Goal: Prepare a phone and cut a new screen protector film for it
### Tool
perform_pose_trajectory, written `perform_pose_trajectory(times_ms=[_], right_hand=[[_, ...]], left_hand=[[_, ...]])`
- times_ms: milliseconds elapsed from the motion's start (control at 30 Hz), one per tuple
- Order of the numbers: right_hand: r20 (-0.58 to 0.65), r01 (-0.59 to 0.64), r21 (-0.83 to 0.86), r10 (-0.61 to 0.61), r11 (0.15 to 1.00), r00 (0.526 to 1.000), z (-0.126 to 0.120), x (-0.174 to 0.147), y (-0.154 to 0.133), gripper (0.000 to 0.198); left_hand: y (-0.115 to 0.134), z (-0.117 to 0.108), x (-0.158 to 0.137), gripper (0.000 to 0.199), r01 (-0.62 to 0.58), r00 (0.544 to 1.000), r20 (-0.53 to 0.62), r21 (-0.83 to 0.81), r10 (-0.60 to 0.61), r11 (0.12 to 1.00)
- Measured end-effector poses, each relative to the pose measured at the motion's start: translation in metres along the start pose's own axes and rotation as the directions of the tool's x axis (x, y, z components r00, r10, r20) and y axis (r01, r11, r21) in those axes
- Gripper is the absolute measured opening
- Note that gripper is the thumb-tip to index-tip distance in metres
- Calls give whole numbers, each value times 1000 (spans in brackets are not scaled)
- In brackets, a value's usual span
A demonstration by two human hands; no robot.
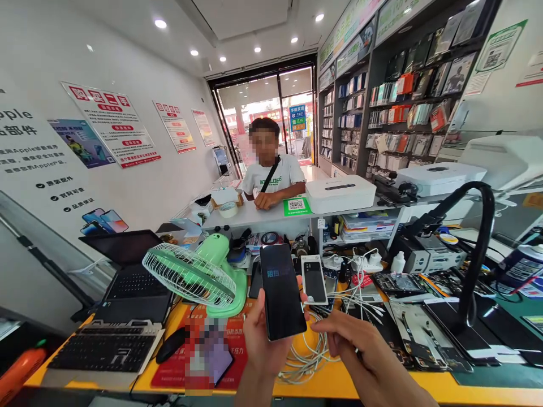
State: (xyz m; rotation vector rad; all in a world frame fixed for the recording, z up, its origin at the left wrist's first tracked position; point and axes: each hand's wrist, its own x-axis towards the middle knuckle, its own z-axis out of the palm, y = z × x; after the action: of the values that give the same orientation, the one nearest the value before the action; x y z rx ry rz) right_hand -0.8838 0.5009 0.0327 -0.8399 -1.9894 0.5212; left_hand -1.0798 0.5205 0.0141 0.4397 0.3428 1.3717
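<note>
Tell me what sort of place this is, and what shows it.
Probably a phone shop that also does repairs: packaged goods sit racked in rows, loose device parts lie out at the right, and the left hand holds a phone.

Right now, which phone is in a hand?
The black-screened phone, held in the left hand. Faint blue characters show on its upper screen; the purplish phone lies on the red mat, out of both hands.

The left hand (259, 338) grips with curled fingers (304, 297); the right hand (355, 343) hovers beside, index extended.
</note>
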Motion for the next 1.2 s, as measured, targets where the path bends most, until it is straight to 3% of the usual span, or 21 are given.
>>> perform_pose_trajectory(times_ms=[333, 667, 1000, 1200], right_hand=[[-11, -206, 124, 209, 971, 978, -3, -1, 4, 31], [-69, -250, 260, 276, 933, 959, 5, 17, 2, 36], [-16, -238, 420, 269, 876, 963, 13, 26, -5, 42], [-84, -227, 367, 275, 902, 958, 7, 39, -6, 45]], left_hand=[[-5, 14, 0, 56, 31, 998, 56, -78, -27, 996], [-7, 19, -4, 54, 66, 994, 87, -72, -60, 995], [-9, 13, -7, 55, 136, 988, 76, -66, -131, 988], [-12, 13, -7, 57, 159, 981, 120, -55, -152, 986]])
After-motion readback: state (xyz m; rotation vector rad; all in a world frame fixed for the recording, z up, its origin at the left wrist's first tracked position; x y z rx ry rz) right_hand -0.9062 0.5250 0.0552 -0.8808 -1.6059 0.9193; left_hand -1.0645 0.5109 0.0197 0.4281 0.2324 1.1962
